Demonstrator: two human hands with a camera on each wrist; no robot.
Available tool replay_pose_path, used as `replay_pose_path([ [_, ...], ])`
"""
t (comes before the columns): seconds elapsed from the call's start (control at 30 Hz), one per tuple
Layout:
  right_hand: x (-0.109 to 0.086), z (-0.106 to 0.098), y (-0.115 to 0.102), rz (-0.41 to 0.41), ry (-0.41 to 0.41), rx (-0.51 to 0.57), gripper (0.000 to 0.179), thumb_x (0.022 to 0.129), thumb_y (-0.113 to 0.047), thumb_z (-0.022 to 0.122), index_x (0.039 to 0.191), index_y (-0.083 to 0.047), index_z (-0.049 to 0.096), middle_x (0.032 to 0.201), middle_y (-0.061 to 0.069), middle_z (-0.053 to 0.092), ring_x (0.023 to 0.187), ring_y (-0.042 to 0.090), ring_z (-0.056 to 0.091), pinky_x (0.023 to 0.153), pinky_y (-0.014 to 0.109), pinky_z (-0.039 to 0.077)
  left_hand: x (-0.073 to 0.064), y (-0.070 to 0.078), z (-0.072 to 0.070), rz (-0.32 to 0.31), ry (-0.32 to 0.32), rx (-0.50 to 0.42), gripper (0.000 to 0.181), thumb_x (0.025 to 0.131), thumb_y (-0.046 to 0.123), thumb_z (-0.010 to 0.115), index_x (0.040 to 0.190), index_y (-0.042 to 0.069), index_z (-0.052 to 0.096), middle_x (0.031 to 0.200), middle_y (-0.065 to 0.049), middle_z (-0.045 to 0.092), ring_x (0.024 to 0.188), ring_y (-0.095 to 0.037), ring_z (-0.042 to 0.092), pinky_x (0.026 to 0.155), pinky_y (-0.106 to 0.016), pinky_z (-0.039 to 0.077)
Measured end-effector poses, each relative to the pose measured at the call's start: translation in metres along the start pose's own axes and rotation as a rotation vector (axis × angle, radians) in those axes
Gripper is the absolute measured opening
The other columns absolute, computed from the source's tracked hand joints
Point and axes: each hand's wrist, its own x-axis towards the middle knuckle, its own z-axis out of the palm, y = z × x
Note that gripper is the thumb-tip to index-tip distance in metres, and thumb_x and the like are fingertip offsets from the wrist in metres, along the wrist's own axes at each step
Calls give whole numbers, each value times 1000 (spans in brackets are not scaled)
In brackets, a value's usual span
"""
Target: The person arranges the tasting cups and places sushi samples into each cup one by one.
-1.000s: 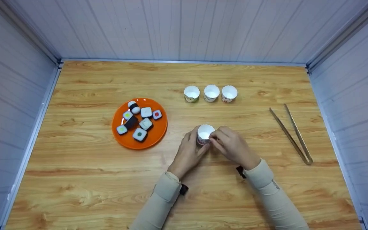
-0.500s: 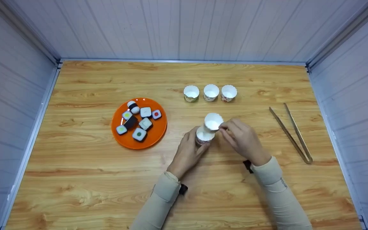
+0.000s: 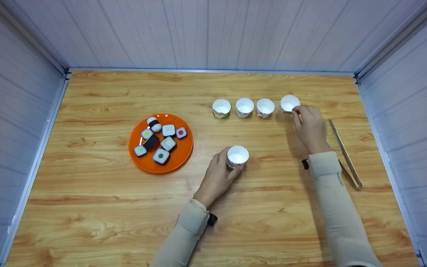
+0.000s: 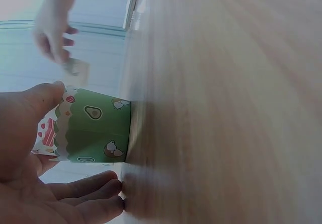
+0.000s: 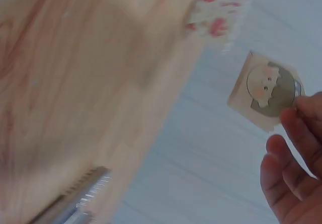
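Note:
My left hand (image 3: pixel 217 176) holds a small stack of paper cups (image 3: pixel 238 155) upright on the table, thumb and fingers around its sides near the rim. In the left wrist view the outer green cup (image 4: pixel 95 128) has avocado prints, and a cake-patterned rim shows above it. At the right, my right hand (image 3: pixel 311 128) pinches the rim of a single paper cup (image 5: pixel 269 88) printed with a cartoon face. That cup is raised off the table, just right of three paper cups (image 3: pixel 244 107) standing in a row.
An orange plate (image 3: pixel 180 159) with several sushi pieces (image 3: pixel 161 155) sits at the left. Metal tongs (image 3: pixel 345 152) lie at the right, partly hidden under my right forearm. Pale panels (image 3: pixel 206 37) enclose the wooden table (image 3: pixel 106 222) at the back and sides.
My right hand has drawn one cup up out of the stack and carried it to the far right, to the row's end. My left hand has stayed on the stack.

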Motion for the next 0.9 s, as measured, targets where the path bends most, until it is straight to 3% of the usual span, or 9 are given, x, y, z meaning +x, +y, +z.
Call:
replay_pose_path([
  [0.27, 1, 26, 22, 183, -124, 4, 14, 99, -11, 64, 104, 0, 71, 100, 17, 69, 91, 35, 61, 73, 49, 53, -1, 2, 0, -9, -19, -2, 69, 95, 40, 69, 151, 14, 37, 139, -18, 49, 129, -30, 48, 107, -47, 41],
  [0.53, 3, 26, 17, 218, -149, -13, 18, 100, -13, 62, 109, 0, 71, 100, 17, 69, 89, 35, 61, 67, 49, 53, 0, 1, -1, -7, -17, 1, 69, 95, 40, 69, 151, 14, 38, 140, -17, 49, 130, -29, 47, 107, -46, 40],
  [0.63, 0, 22, 9, 176, -100, -12, 16, 99, -12, 64, 108, 0, 71, 97, 16, 69, 87, 35, 61, 63, 47, 52, 0, 1, -1, -15, -20, 4, 70, 95, 40, 69, 151, 14, 37, 140, -17, 49, 130, -30, 47, 108, -47, 40],
  [0.8, -9, 5, -19, 16, -13, 2, 15, 96, -11, 68, 104, 1, 71, 93, 15, 69, 79, 32, 62, 58, 42, 52, -1, 0, -2, -14, -21, 3, 70, 95, 41, 69, 151, 13, 37, 140, -17, 49, 130, -30, 47, 108, -47, 40],
  [0.9, -16, -7, -41, -79, -3, 25, 15, 96, -10, 68, 104, 2, 71, 90, 15, 70, 77, 29, 63, 59, 39, 54, 0, -1, -2, -15, -20, 2, 71, 95, 41, 69, 151, 13, 37, 140, -17, 49, 130, -30, 47, 108, -46, 39],
])
